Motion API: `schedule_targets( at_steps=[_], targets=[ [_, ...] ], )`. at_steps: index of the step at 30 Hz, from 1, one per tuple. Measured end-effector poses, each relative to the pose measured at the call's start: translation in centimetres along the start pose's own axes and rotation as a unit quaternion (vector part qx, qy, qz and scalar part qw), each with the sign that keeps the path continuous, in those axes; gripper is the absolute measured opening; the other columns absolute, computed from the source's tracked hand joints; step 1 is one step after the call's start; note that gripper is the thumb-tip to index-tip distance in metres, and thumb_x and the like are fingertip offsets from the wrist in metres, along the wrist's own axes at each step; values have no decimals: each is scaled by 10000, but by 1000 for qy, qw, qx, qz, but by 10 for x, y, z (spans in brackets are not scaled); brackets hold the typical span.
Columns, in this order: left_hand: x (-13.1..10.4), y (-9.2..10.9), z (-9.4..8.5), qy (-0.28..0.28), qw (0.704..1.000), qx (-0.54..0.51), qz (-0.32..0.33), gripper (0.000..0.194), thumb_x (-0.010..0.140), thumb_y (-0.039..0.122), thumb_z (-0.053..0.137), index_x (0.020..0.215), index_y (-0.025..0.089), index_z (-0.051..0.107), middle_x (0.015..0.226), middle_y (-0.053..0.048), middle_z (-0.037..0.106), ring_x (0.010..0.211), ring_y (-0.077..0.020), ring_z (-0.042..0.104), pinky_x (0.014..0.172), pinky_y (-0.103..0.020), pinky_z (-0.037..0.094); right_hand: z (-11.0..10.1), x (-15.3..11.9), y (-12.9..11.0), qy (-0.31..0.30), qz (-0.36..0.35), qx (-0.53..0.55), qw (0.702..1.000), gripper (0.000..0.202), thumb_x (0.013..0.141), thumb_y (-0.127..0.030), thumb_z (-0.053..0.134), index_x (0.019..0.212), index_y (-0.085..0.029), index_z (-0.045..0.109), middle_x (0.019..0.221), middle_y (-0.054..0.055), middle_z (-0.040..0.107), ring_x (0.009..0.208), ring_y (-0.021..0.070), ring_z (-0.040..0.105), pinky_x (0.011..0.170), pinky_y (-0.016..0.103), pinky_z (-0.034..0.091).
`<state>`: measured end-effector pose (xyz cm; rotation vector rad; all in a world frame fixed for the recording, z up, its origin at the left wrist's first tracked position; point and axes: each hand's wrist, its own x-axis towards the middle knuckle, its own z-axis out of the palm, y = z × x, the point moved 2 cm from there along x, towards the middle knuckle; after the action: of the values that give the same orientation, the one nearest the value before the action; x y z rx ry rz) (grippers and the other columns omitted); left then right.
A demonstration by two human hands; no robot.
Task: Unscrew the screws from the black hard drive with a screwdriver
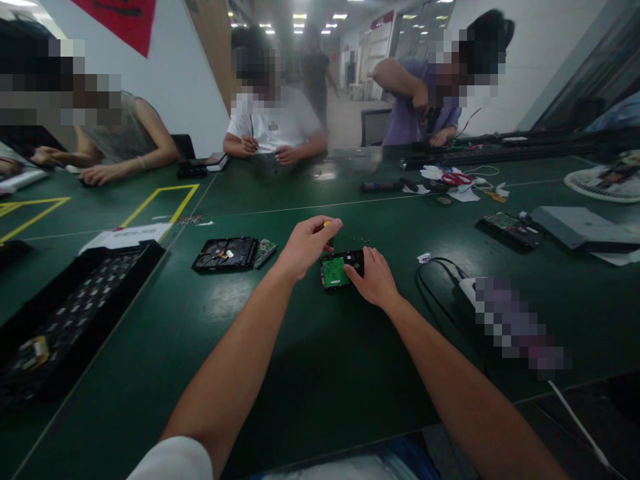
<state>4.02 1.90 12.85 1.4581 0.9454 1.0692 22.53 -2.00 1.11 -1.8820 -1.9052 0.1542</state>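
A hard drive [334,273] lies on the green table before me, its green circuit board facing up. My right hand [376,279] grips the drive's right side, thumb over the board and fingers along the far edge. Closed around a small screwdriver [327,225] with a yellow handle end, my left hand [307,245] is above the drive's far left corner. The screwdriver's tip is too small to make out. Several tiny screws [362,240] are scattered just beyond the drive. Left of my left hand are another drive casing [225,255] and a loose circuit board [265,253].
A long black tray [125,287] stands at the left, with white paper [127,235] behind it. At the right are a drive [513,230], a grey metal box [585,227] and a cable [425,293] running to a partly blurred object. Three people sit working across the table [240,373].
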Motion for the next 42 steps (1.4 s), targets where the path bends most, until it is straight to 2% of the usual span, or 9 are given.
schedule_targets(
  at_steps=[5,11,14,19,25,29,35,38,42],
  targets=[
    [-1,1,0,-9,1000,7,3,235,903,413,714,968,187,719,881,-49,653,835,-166,622,671,-265,574,0,0,-1,0,-3,-2,1000,831,993,-633,421,1546,-13,406,1562,257,484,1508,382,389,1248,533,284],
    [-3,4,3,1,999,-54,-5,154,903,307,686,964,191,605,955,-74,687,918,-201,660,668,-297,605,1,0,1,1,-4,0,1000,845,994,-644,422,1546,-4,404,1566,256,478,1507,383,389,1253,518,281],
    [-3,7,3,-1,999,-48,0,113,913,291,648,945,183,654,990,-79,682,945,-201,647,683,-294,612,1,0,2,-1,-3,1,1000,848,992,-646,432,1552,-9,394,1570,255,474,1512,383,382,1253,527,276],
    [-4,10,0,8,1000,-8,17,190,917,295,614,989,198,762,1056,-83,671,946,-200,614,650,-264,603,3,-1,3,2,-5,4,1000,851,996,-663,417,1563,-30,385,1579,242,469,1524,370,367,1257,531,268],
    [-3,8,1,-7,995,-96,-2,183,948,253,557,1004,183,716,970,-76,666,926,-188,640,724,-306,623,2,-1,2,5,-10,-1,1000,847,1000,-653,423,1547,-6,406,1566,257,475,1504,376,392,1249,511,289],
    [-1,5,1,-9,994,-111,-3,186,953,266,562,995,163,712,986,-79,668,912,-176,647,751,-314,624,0,-1,-1,14,-13,-3,1000,818,1003,-620,442,1526,8,428,1546,269,491,1481,374,423,1244,504,291],
    [1,1,-3,7,999,-33,36,206,903,319,684,1055,186,721,939,-51,665,863,-163,637,696,-277,610,2,-1,-1,8,-8,-5,1000,823,1000,-630,432,1538,-7,417,1546,257,498,1493,378,408,1247,512,283],
    [0,1,-5,24,997,36,69,235,863,388,757,970,183,721,818,-21,641,753,-133,612,637,-236,573,2,0,0,1,-2,1,1000,843,996,-647,427,1555,-16,397,1568,251,476,1508,381,386,1251,522,274],
    [0,-1,-6,59,995,58,64,325,802,438,829,879,169,663,784,-20,647,678,-120,600,580,-232,546,2,0,1,-9,3,11,1000,860,995,-654,427,1569,-16,376,1590,250,448,1524,376,363,1261,514,250]
  ],
)
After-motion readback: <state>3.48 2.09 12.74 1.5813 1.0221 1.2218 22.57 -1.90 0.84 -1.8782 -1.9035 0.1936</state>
